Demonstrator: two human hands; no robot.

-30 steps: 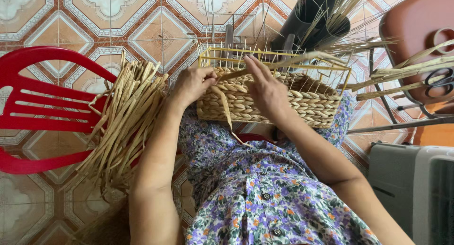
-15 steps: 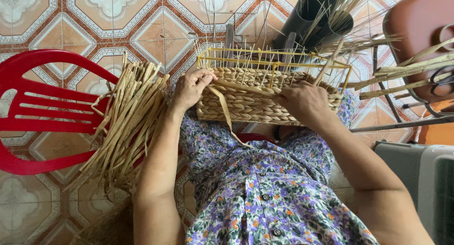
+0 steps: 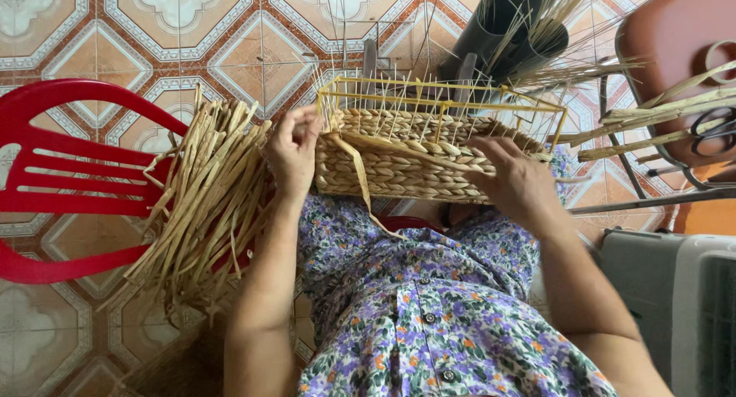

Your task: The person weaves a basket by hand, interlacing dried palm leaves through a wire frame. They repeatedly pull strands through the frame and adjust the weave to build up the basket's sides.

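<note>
L hand point(image 3: 294, 148): raised, back toward camera, fingers curled and pinched at the tips, wrist straight, forearm running up from lower frame, bare to the elbow. R hand point(image 3: 515, 181): palm down, fingers spread and pressed flat, thumb out to the side, wrist slightly bent inward; forearm enters from lower R corner, also bare. Both arms bent at elbows, hands well apart, roughly level w/ each other in front of the torso.

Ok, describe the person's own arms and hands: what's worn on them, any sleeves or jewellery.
Both forearms are bare to above the elbow; no sleeve cuff shows. The left hand and right hand wear no gloves, and no rings, bracelets or watch are visible. The garment is a buttoned floral print, purple and green on white.
</note>
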